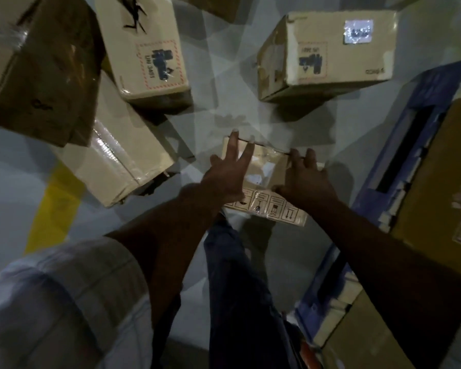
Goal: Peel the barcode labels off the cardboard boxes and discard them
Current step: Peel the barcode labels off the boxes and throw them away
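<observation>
Cardboard box (266, 166) — left hand (225, 174) splayed flat to its 12 o'clock edge, right hand (304, 179) beside, grip unclear; open floor (224, 107) beyond.

We look down on a small cardboard box (264, 158) at the centre, on the grey floor (16, 161). Our left hand (224, 179) lies on its top with fingers spread and straight; our right hand (304, 182) rests on the 3 o'clock side, fingers reaching the far edge. A strip of handling symbols (272, 209) runs along its near edge. At 1 o'clock lies a box with a shiny label (358, 31); at 11 o'clock a box marked UN 3481 (144, 49). A taped box (123, 158) sits at 9 o'clock, a blue pallet (399, 155) at 3 o'clock.
</observation>
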